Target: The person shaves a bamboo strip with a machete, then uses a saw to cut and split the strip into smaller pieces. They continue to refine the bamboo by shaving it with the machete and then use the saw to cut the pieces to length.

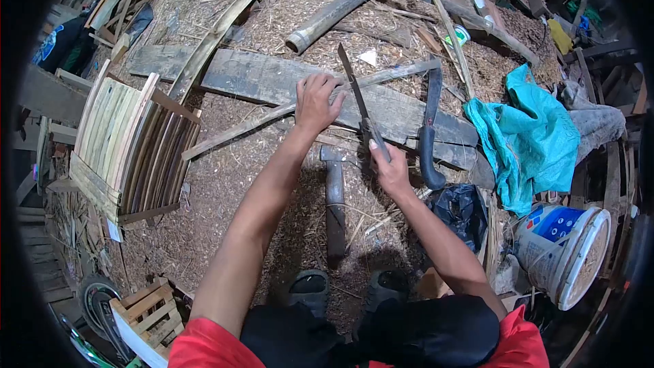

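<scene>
My left hand (315, 102) rests over a long, thin wooden strip (392, 75), fingers bent across it and thumb out to the right. The strip lies slantwise over a wide grey plank (255, 78) on the ground. In my right hand (390, 170) is the handle of a handsaw (350, 75). Its narrow dark blade points away from me and crosses the strip just right of my left hand. A machete (433, 99) with a hooked tip and dark handle lies to the right. Below my hands, a hammer (334, 187) lies on the wood shavings.
A slatted wooden crate (129, 143) stands at left. On the right are a teal plastic sheet (531, 136), a black plastic bag (458, 211) and a white-blue bucket (558, 249) on its side. A bamboo pole (334, 17) and other boards lie farther ahead.
</scene>
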A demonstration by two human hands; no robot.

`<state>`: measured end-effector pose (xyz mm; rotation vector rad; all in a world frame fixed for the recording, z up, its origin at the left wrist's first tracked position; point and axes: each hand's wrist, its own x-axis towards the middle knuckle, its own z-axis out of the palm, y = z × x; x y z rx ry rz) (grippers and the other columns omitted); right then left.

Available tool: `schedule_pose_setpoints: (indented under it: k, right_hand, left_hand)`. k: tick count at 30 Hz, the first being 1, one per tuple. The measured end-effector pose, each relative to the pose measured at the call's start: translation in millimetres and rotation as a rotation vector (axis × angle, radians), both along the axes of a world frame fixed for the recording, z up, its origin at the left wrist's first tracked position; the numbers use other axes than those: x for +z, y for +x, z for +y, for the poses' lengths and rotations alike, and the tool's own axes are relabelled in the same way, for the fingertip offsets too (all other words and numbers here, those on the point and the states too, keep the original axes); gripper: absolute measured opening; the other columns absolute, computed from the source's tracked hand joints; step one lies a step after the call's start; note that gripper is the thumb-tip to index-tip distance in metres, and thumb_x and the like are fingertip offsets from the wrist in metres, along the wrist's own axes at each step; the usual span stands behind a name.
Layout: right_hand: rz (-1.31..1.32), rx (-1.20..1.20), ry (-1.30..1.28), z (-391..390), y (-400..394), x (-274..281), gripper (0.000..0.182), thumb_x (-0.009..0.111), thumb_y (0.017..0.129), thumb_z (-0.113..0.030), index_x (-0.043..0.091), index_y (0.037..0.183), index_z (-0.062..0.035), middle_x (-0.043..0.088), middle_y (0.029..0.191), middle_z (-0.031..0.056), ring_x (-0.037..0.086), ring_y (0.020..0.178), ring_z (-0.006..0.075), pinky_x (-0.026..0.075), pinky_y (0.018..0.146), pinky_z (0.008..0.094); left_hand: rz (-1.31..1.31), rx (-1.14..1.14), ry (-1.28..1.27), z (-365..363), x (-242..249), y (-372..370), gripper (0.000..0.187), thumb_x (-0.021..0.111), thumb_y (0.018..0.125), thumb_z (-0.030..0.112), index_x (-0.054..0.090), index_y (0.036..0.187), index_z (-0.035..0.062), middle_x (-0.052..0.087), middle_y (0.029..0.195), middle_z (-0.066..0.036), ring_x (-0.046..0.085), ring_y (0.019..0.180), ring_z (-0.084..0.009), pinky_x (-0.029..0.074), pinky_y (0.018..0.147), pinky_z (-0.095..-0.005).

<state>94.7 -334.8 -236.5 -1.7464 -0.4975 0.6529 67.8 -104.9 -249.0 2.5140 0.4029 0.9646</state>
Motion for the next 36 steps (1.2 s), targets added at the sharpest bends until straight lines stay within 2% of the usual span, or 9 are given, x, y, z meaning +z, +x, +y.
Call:
schedule_pose_setpoints:
  k: [7, 13, 16, 24, 27, 30, 33, 35, 36]
  right_hand:
    - [0.025, -0.001, 0.043, -16, -8, -12, 0.04, 0.055, 0.099, -0.035, 0.051, 0.074, -0.004, 0.04, 0.063, -0.0062, 0.035, 0.06, 0.0069, 0.029, 0.053, 0.0289]
    - [0.151, -0.147, 0.171, -18, -11, 0, 0.042, 0.054, 0.1, -0.036, 0.048, 0.07, -0.0071, 0.042, 0.062, -0.0054, 0.037, 0.059, 0.0067, 0.03, 0.053, 0.0275]
    - [0.039, -0.182, 0.182, -29, -4, -5, 0.042, 0.054, 0.1, -0.035, 0.047, 0.07, -0.0069, 0.042, 0.063, -0.0052, 0.037, 0.059, 0.0068, 0.03, 0.053, 0.0276]
    - [-0.054, -0.266, 0.003, -53, -8, -5, 0.042, 0.05, 0.101, -0.037, 0.051, 0.076, -0.0029, 0.042, 0.065, -0.0003, 0.039, 0.064, 0.0107, 0.036, 0.058, 0.0313]
    - [-0.009, -0.274, 0.046, -61, -3, 4, 0.042, 0.051, 0.101, -0.038, 0.051, 0.076, -0.003, 0.042, 0.063, -0.0008, 0.041, 0.062, 0.011, 0.036, 0.057, 0.0318]
    - [-0.013, -0.289, 0.13, -74, 13, 2, 0.042, 0.048, 0.102, -0.04, 0.049, 0.075, -0.0079, 0.045, 0.064, -0.0036, 0.04, 0.058, 0.0069, 0.032, 0.053, 0.0253]
    - [0.049, -0.309, 0.292, -94, 37, 9, 0.04, 0.046, 0.103, -0.036, 0.047, 0.076, -0.0063, 0.042, 0.062, -0.0011, 0.04, 0.057, 0.0083, 0.034, 0.054, 0.0257]
    - [0.135, -0.348, 0.392, -104, 46, 11, 0.038, 0.045, 0.104, -0.034, 0.046, 0.078, -0.0055, 0.038, 0.06, -0.0015, 0.04, 0.055, 0.0097, 0.035, 0.054, 0.0265]
    - [0.165, -0.339, 0.461, -108, 49, 10, 0.038, 0.047, 0.103, -0.031, 0.048, 0.075, -0.0053, 0.042, 0.064, -0.0013, 0.041, 0.056, 0.0083, 0.034, 0.053, 0.0256]
  left_hand:
    - [-0.022, -0.09, 0.027, 7, 3, 7, 0.025, 0.073, 0.078, 0.018, 0.067, 0.102, 0.0102, 0.062, 0.103, -0.007, 0.054, 0.106, -0.0284, 0.036, 0.097, -0.0428]
    - [-0.055, -0.307, 0.087, -11, 3, 27, 0.023, 0.072, 0.082, 0.021, 0.065, 0.1, 0.0088, 0.061, 0.102, -0.009, 0.054, 0.106, -0.0302, 0.036, 0.096, -0.0442]
    - [-0.044, -0.377, 0.101, -16, 4, 40, 0.023, 0.071, 0.083, 0.021, 0.064, 0.101, 0.0088, 0.061, 0.103, -0.01, 0.054, 0.106, -0.031, 0.037, 0.095, -0.0442]
    - [0.058, -0.213, 0.139, -16, 1, 46, 0.025, 0.067, 0.087, 0.019, 0.064, 0.109, 0.0076, 0.059, 0.109, -0.011, 0.052, 0.11, -0.0304, 0.038, 0.096, -0.0463]
    - [0.058, -0.162, 0.158, -16, 1, 44, 0.024, 0.064, 0.089, 0.019, 0.063, 0.109, 0.0068, 0.059, 0.109, -0.011, 0.052, 0.109, -0.0299, 0.038, 0.095, -0.0454]
    - [0.09, -0.158, 0.15, -15, 7, 38, 0.023, 0.063, 0.09, 0.019, 0.062, 0.109, 0.007, 0.058, 0.109, -0.011, 0.052, 0.109, -0.0295, 0.037, 0.096, -0.0457]
    - [0.102, -0.186, 0.182, -13, 13, 33, 0.023, 0.061, 0.091, 0.019, 0.061, 0.111, 0.0059, 0.058, 0.109, -0.012, 0.054, 0.105, -0.0321, 0.04, 0.092, -0.0457]
    - [0.146, -0.194, 0.115, -15, 21, 30, 0.024, 0.06, 0.093, 0.019, 0.06, 0.112, 0.0045, 0.057, 0.109, -0.014, 0.057, 0.1, -0.0354, 0.044, 0.087, -0.0467]
    - [0.168, -0.201, 0.083, -15, 23, 29, 0.025, 0.059, 0.093, 0.019, 0.059, 0.113, 0.0037, 0.057, 0.109, -0.015, 0.058, 0.098, -0.0371, 0.046, 0.085, -0.0472]
